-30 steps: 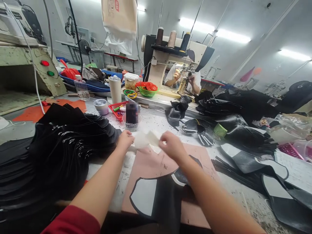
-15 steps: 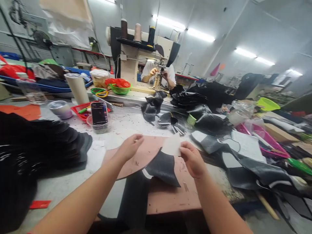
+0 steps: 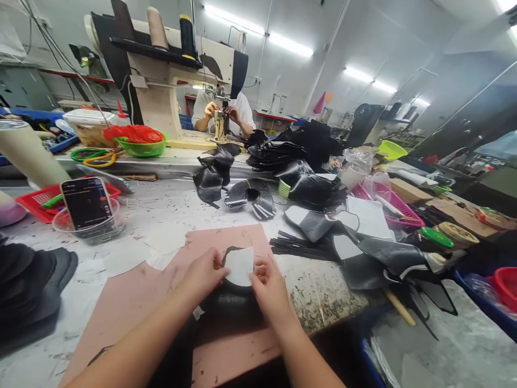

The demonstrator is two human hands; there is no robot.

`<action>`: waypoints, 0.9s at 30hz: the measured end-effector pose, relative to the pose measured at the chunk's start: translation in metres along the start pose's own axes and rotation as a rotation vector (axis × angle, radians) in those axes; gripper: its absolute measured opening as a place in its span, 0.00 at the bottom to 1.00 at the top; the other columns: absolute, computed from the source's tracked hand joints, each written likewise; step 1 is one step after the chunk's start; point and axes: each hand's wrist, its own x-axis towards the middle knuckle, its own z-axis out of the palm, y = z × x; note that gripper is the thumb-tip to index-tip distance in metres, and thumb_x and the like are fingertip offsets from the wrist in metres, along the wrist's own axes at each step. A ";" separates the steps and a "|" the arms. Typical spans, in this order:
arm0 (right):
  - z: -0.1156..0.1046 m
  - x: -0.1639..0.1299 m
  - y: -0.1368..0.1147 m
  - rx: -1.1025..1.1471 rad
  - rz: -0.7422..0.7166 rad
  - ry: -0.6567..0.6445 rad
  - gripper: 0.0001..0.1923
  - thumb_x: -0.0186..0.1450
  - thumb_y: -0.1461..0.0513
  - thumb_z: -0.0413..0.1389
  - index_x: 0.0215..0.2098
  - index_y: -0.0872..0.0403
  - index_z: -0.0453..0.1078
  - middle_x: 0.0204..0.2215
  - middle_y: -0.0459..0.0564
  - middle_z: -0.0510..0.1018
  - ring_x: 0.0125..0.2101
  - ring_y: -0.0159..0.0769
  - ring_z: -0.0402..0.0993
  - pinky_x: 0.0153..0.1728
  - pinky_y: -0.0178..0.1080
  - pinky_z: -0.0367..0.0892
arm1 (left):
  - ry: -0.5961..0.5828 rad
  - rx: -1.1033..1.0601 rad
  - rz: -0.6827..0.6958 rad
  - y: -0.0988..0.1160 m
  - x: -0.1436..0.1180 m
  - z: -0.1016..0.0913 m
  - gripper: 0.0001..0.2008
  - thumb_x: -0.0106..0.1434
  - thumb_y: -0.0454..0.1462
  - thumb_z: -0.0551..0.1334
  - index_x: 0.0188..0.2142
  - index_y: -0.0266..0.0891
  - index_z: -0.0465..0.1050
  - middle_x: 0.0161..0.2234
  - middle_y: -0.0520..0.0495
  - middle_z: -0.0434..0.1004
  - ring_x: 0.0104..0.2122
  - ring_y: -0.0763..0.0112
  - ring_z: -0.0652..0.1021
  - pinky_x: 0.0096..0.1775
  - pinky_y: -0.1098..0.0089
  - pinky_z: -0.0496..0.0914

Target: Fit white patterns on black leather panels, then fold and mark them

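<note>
A thin white piece (image 3: 241,266) with a curved lower edge lies against a black leather piece (image 3: 232,303), whose dark rim shows above and below it. My left hand (image 3: 208,272) pinches the left edge of the two, thumb on the white piece. At the right edge, my right hand (image 3: 270,283) has its thumb and fingers closed on the white piece. Whether its fingers also grip the leather is hidden. Beneath both hands is a pink board (image 3: 141,307), and the leather hangs over it toward me.
Stacked black pieces (image 3: 34,291) stand at the left. A phone (image 3: 86,202) leans in a clear tub (image 3: 111,229). More black leather parts with white patches (image 3: 359,258) lie right. Behind, a person (image 3: 242,110) works at a sewing machine (image 3: 155,97).
My left hand has come across to the white piece and now holds its left edge. The white piece has moved down onto the leather. The view has shifted to the right.
</note>
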 end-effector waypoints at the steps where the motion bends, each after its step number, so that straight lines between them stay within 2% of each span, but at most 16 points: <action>1: -0.001 0.000 0.000 -0.081 -0.041 -0.020 0.07 0.56 0.64 0.50 0.33 0.54 0.68 0.25 0.47 0.75 0.23 0.34 0.72 0.27 0.38 0.69 | 0.011 0.031 0.012 -0.001 0.001 0.000 0.10 0.48 0.33 0.60 0.23 0.42 0.56 0.16 0.60 0.64 0.18 0.73 0.72 0.22 0.74 0.60; 5: -0.003 0.000 -0.001 -0.202 -0.080 -0.078 0.08 0.57 0.65 0.50 0.31 0.55 0.72 0.30 0.52 0.78 0.33 0.40 0.74 0.35 0.42 0.70 | 0.035 0.096 0.041 -0.003 0.005 -0.001 0.10 0.48 0.33 0.60 0.21 0.42 0.57 0.16 0.59 0.65 0.18 0.71 0.71 0.23 0.72 0.58; 7: -0.004 0.000 -0.001 -0.224 -0.125 -0.054 0.09 0.58 0.65 0.50 0.33 0.55 0.72 0.31 0.52 0.78 0.33 0.39 0.74 0.34 0.41 0.71 | 0.045 0.093 0.051 -0.002 0.005 -0.002 0.10 0.47 0.34 0.61 0.21 0.42 0.57 0.16 0.59 0.65 0.19 0.71 0.70 0.24 0.72 0.58; 9: -0.005 -0.002 -0.003 -0.244 -0.212 0.041 0.09 0.60 0.66 0.49 0.35 0.55 0.70 0.30 0.52 0.78 0.29 0.36 0.74 0.29 0.38 0.71 | 0.046 0.063 0.057 0.001 0.004 -0.003 0.09 0.47 0.34 0.61 0.21 0.42 0.59 0.17 0.58 0.65 0.21 0.71 0.70 0.25 0.72 0.58; 11: -0.007 -0.003 -0.007 -0.302 -0.378 0.183 0.10 0.61 0.68 0.48 0.38 0.55 0.68 0.30 0.51 0.77 0.26 0.33 0.73 0.27 0.36 0.70 | 0.011 0.001 0.041 0.006 0.001 -0.004 0.06 0.49 0.37 0.59 0.22 0.41 0.61 0.18 0.56 0.65 0.23 0.71 0.71 0.26 0.72 0.60; 13: -0.010 -0.005 -0.013 -0.412 -0.609 0.233 0.13 0.61 0.71 0.48 0.42 0.54 0.66 0.31 0.51 0.77 0.30 0.34 0.73 0.31 0.37 0.70 | -0.061 -0.089 -0.002 0.012 -0.002 -0.005 0.09 0.55 0.43 0.54 0.26 0.40 0.65 0.20 0.53 0.69 0.23 0.70 0.73 0.27 0.71 0.63; 15: -0.013 -0.006 -0.018 -0.508 -0.851 0.146 0.16 0.60 0.73 0.48 0.44 0.54 0.65 0.34 0.51 0.78 0.34 0.36 0.73 0.36 0.39 0.69 | -0.143 -0.291 -0.076 0.018 -0.006 -0.007 0.18 0.56 0.49 0.51 0.33 0.38 0.67 0.25 0.49 0.73 0.26 0.68 0.75 0.28 0.69 0.67; 17: -0.015 -0.007 -0.021 -0.526 -1.007 0.024 0.18 0.59 0.74 0.49 0.45 0.55 0.65 0.35 0.51 0.78 0.34 0.37 0.72 0.35 0.39 0.69 | -0.225 -0.505 -0.127 0.021 -0.009 -0.009 0.21 0.49 0.51 0.59 0.35 0.36 0.68 0.28 0.47 0.75 0.28 0.68 0.75 0.30 0.69 0.67; 18: -0.015 -0.008 -0.022 -0.503 -1.034 -0.018 0.17 0.58 0.73 0.50 0.45 0.55 0.65 0.35 0.51 0.78 0.32 0.36 0.71 0.34 0.38 0.69 | -0.254 -0.577 -0.136 0.021 -0.010 -0.010 0.22 0.44 0.49 0.64 0.34 0.35 0.69 0.28 0.48 0.75 0.28 0.68 0.74 0.31 0.70 0.67; 20: -0.015 -0.008 -0.019 -0.407 -0.934 -0.047 0.14 0.58 0.71 0.51 0.42 0.55 0.66 0.36 0.52 0.77 0.34 0.37 0.71 0.35 0.39 0.69 | -0.266 -0.600 -0.132 0.020 -0.011 -0.010 0.22 0.36 0.42 0.68 0.31 0.33 0.69 0.25 0.50 0.74 0.26 0.70 0.73 0.30 0.72 0.65; 21: -0.014 -0.008 -0.016 -0.331 -0.810 -0.033 0.12 0.58 0.68 0.52 0.40 0.55 0.66 0.38 0.54 0.76 0.36 0.38 0.70 0.34 0.39 0.69 | -0.262 -0.582 -0.136 0.019 -0.012 -0.010 0.21 0.36 0.41 0.68 0.30 0.33 0.69 0.24 0.51 0.74 0.25 0.71 0.72 0.29 0.73 0.64; 23: -0.013 -0.006 -0.010 -0.144 -0.458 -0.024 0.07 0.58 0.63 0.53 0.36 0.54 0.65 0.38 0.55 0.74 0.35 0.38 0.71 0.28 0.38 0.69 | -0.272 -0.561 -0.142 0.016 -0.012 -0.008 0.20 0.37 0.40 0.66 0.31 0.34 0.69 0.22 0.53 0.73 0.24 0.73 0.71 0.27 0.74 0.62; 25: -0.011 -0.001 -0.004 0.038 -0.130 -0.073 0.06 0.56 0.62 0.53 0.32 0.53 0.64 0.30 0.50 0.73 0.28 0.34 0.70 0.23 0.34 0.67 | -0.330 -0.519 -0.127 0.013 -0.011 -0.005 0.18 0.39 0.40 0.65 0.31 0.34 0.69 0.22 0.53 0.73 0.23 0.74 0.71 0.25 0.74 0.61; 27: -0.010 0.005 -0.001 0.140 0.040 -0.135 0.04 0.53 0.62 0.54 0.28 0.53 0.63 0.22 0.43 0.70 0.23 0.31 0.67 0.24 0.34 0.65 | -0.342 -0.414 -0.123 0.010 -0.010 -0.003 0.16 0.42 0.40 0.63 0.31 0.36 0.68 0.22 0.54 0.71 0.23 0.73 0.72 0.24 0.74 0.62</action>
